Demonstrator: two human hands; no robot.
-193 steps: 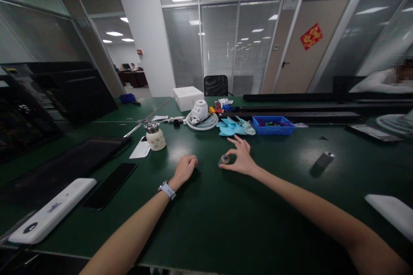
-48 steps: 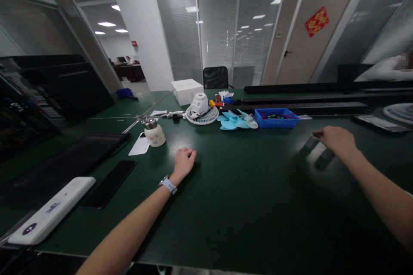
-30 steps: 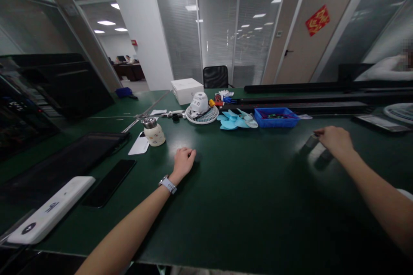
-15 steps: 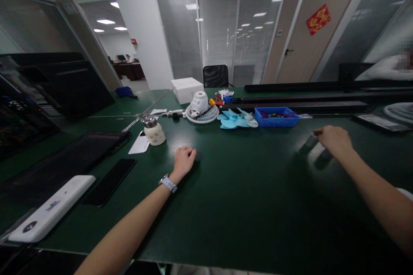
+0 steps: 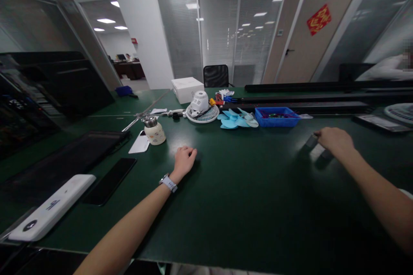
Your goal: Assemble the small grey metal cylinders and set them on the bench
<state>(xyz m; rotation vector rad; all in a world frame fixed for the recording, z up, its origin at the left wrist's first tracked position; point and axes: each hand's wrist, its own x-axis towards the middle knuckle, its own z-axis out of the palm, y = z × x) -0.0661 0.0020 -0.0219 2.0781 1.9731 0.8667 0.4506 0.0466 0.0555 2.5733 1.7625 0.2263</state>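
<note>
My right hand (image 5: 335,141) is closed at the right of the green table, with its fingers around the top of a small grey block-like piece (image 5: 311,142). A second grey part (image 5: 325,154) shows under the palm; whether the two are joined cannot be made out. My left hand (image 5: 184,161) lies on the table left of the middle, its fingers curled in with nothing visible in them. A watch (image 5: 167,183) is on the left wrist. Nearest to that hand stands a cream bottle (image 5: 155,133) with a metal lid.
Light-blue fan blades (image 5: 237,119), a blue tray (image 5: 276,118) and a white fan part on a round grille (image 5: 202,114) lie across the table. Long black bars (image 5: 306,99) run behind. A dark phone (image 5: 111,181) and a white device (image 5: 51,208) lie left. A person sits far right.
My right hand has shifted very slightly, and the grey piece under its fingers shows more sharply. The left hand stays where it was.
</note>
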